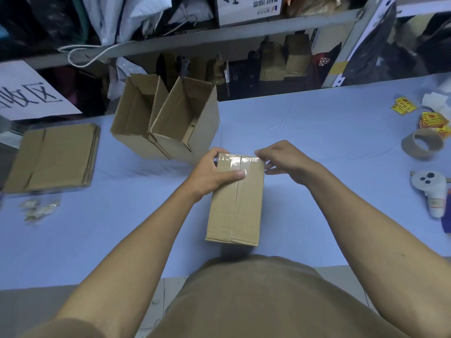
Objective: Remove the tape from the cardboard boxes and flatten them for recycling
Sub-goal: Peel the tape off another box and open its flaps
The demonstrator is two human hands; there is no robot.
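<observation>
Picking at clear tape (238, 164) on far end of sealed box (235, 203), centre of table (317, 142). Box long axis runs away from me. R hand (280, 158) pinches tape at far-right corner; L hand (212, 173) grips far-left side, thumb on top. Peel likely goes toward me along seam.

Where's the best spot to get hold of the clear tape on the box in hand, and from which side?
Take the clear tape at its far right corner, where the right hand pinches at it already. Come from the right, along the box's far edge. The tape wraps over that edge of the sealed box, while the left hand steadies the left side.
</observation>
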